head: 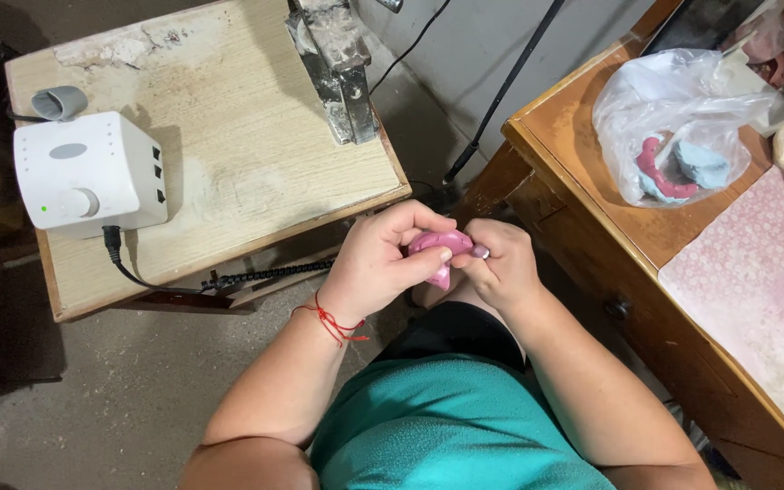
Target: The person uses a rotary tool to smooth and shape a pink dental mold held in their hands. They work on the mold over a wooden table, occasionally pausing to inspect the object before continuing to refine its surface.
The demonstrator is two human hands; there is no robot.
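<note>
Fingers of two hands pinching one pink dental piece — one white control box nearby

White control box on small worn table; clear plastic bag on wooden desk.

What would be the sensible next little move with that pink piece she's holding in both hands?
Probably turn the pink piece slightly between the fingers: the left hand covers most of it and the right hand pinches its end, so little of its surface shows.
</note>
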